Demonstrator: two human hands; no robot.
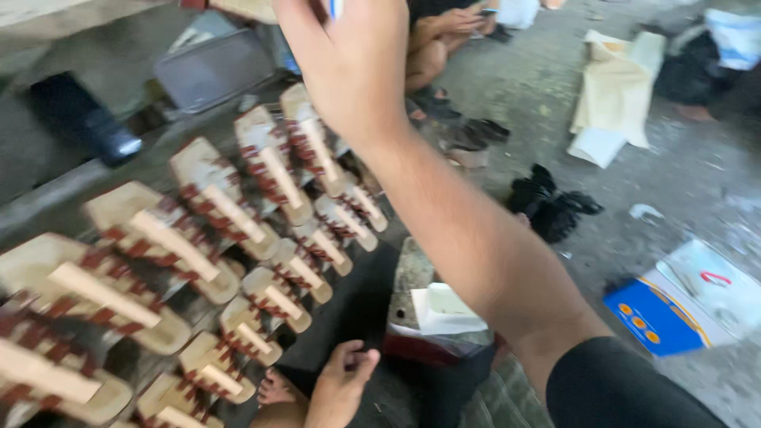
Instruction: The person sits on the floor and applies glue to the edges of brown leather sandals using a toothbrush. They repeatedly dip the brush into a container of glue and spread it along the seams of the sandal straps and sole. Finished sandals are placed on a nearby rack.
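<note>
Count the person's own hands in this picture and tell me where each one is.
2. The right hand is raised at the top, above the rows of wooden sandals. The left hand is low at the bottom edge, beside the sandals. Both partly cropped.

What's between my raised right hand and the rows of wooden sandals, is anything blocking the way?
Nothing visible blocks it. The right hand is raised just above the far end of the wooden sandals, with only open air between them. The left hand rests low, beside the nearest row and out of the way.
</note>
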